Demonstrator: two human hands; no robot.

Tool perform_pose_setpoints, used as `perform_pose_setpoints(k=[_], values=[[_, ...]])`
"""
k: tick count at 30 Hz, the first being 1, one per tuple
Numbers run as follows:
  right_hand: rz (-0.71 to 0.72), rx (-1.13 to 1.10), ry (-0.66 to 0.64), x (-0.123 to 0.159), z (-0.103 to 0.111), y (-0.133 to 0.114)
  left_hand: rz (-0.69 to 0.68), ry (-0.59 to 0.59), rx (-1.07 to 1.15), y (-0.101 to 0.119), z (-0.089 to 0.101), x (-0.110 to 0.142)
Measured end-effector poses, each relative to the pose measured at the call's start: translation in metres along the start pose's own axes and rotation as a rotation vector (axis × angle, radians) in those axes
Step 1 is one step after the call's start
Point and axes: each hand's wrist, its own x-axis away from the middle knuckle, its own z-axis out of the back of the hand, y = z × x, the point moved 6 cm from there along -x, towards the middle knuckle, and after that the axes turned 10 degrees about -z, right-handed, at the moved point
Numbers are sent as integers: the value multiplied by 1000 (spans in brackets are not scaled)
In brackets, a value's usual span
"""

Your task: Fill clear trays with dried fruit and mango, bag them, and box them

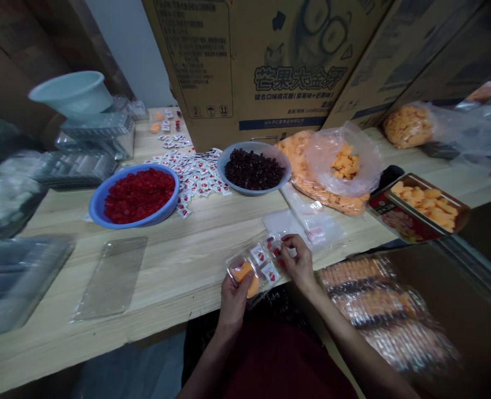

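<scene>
At the table's near edge, both hands hold a clear plastic tray pack [259, 265] with orange candy, small white sachets and red pieces inside. My left hand [234, 295] grips its near left end, fingers closed over the orange piece. My right hand [297, 261] pinches its far right end, fingers curled on the plastic.
A blue bowl of red candies [134, 195] and a grey bowl of dark candies [254, 168] stand behind, with loose sachets [195, 176] between them. Bags of orange candy [332, 172], clear bags [307, 221], a flat clear lid [112, 277], stacked trays [16, 277] and a box of packed trays [378, 310] surround.
</scene>
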Motion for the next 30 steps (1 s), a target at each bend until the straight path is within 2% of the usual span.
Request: perform_pose_setpoints(k=[4, 7, 13, 16, 20, 23, 26, 30], values=[[-74, 124, -10, -2, -1, 11, 28, -46, -2, -7, 0, -2], [-76, 193, -26, -9, 1, 17, 41, -62, -5, -11, 2, 0], [-81, -107, -57, -13, 4, 18, 43, -167, -29, -20, -2, 8], [-4, -134, -47, -10, 7, 15, 3, -107, -8, -16, 0, 7], [110, 26, 42, -6, 18, 14, 34, -5, 112, -7, 1, 1], [90, 58, -34, -5, 17, 16, 16, 5, 178, 0, -5, -2], [65, 44, -115, -3, 12, 13, -59, 9, 165, 5, -12, -2], [-1, 79, -32, -8, 8, 17, -56, -39, 91, -1, -22, 5]])
